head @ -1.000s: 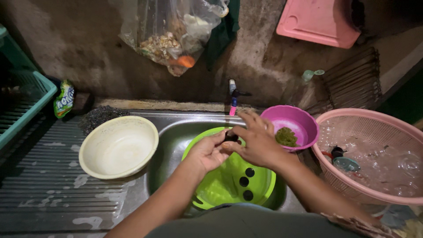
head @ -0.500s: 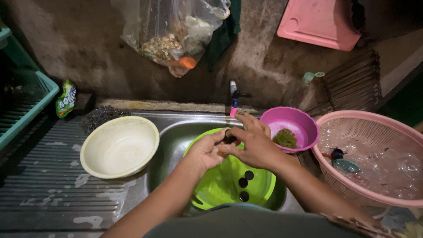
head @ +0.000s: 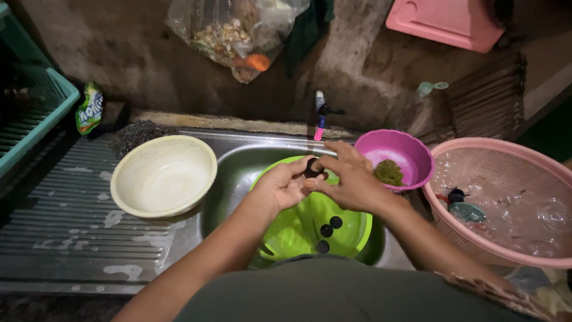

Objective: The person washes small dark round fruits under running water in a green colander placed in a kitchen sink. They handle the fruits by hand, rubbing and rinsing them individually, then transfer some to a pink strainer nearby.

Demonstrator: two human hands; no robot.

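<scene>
left hand (head: 285,186) + right hand (head: 351,179): fingers pinch small dark round fruit (head: 313,167) | over lime-green colander (head: 351,229) in sink (head: 235,161) | likely light, wet, slippery, soft-skinned; grip its sides gently

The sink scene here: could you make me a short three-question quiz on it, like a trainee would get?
1. True or false: both hands hold a small dark round thing above the green bowl.
2. How many dark round things lie inside the green bowl?
3. Which holds greenish scraps? A. the cream bowl B. the magenta bowl C. the pink basket

Key:
1. True: the left hand and right hand meet on it over the sink.
2. Three.
3. B.
</scene>
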